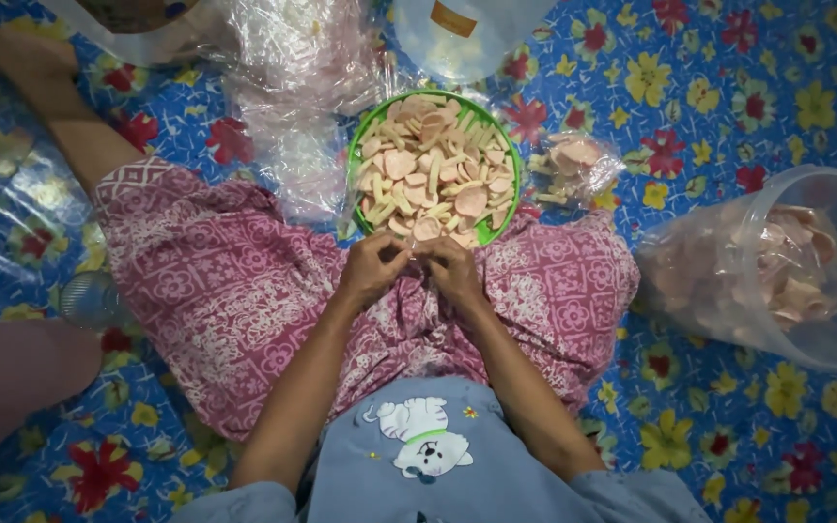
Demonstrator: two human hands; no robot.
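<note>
Item, ten o'clock: heap of crinkled clear plastic bags (288, 68) on the blue floral mat (728, 116).
Item, centre: left hand (372, 271) and right hand (452, 269), fingertips pinched together over something too small to identify, at six o'clock of the round green plastic bowl of pink and pale crackers (433, 167).
Item, three o'clock: clear plastic tub (806, 266) lined with bagged pink crackers.
Handling note: pinching firmly and working close above the lap seems best.
</note>
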